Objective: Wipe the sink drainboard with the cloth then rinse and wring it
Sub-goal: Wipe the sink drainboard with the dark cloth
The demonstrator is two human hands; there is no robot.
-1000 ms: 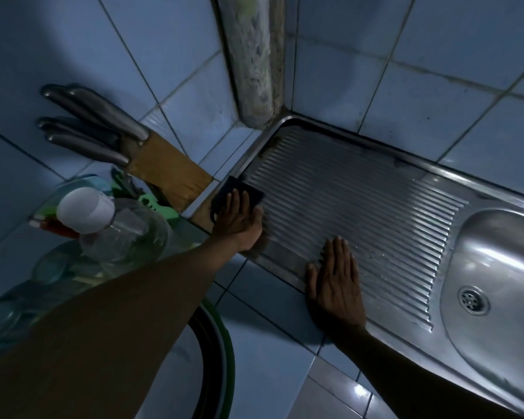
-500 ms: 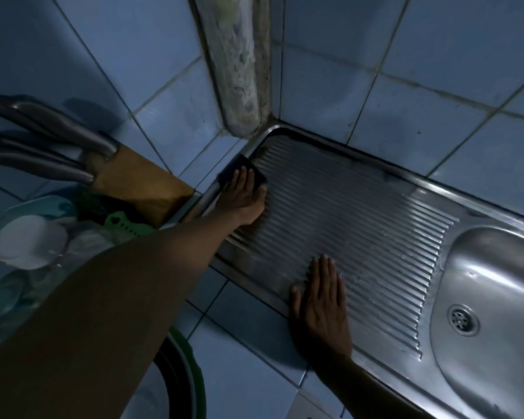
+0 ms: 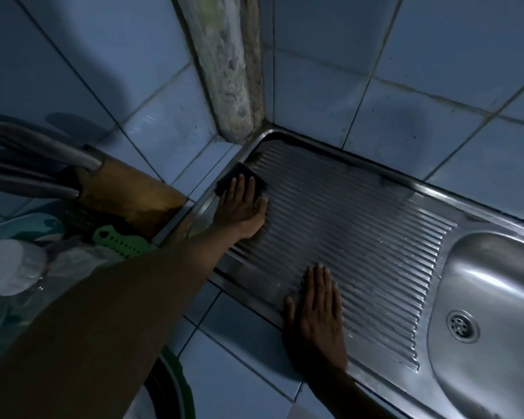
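A ribbed steel drainboard point(image 3: 360, 225) runs from the tiled corner to the sink basin point(image 3: 490, 297) on the right. A small dark cloth point(image 3: 229, 178) lies at the drainboard's far left corner. My left hand point(image 3: 239, 207) presses flat on the cloth, fingers pointing toward the corner, covering most of it. My right hand point(image 3: 315, 316) lies flat, fingers together, on the drainboard's near edge, holding nothing. The drain point(image 3: 462, 325) sits in the basin.
A wooden knife block point(image 3: 127, 192) with steel handles stands left of the drainboard. Below it are a green perforated utensil point(image 3: 118, 241) and plastic containers point(image 3: 9, 267). A rough pipe point(image 3: 224, 65) rises in the wall corner. Blue tiles cover counter and walls.
My left hand has slid the cloth along the left edge of the drainboard toward the far corner. My right hand has stayed flat on the near edge.
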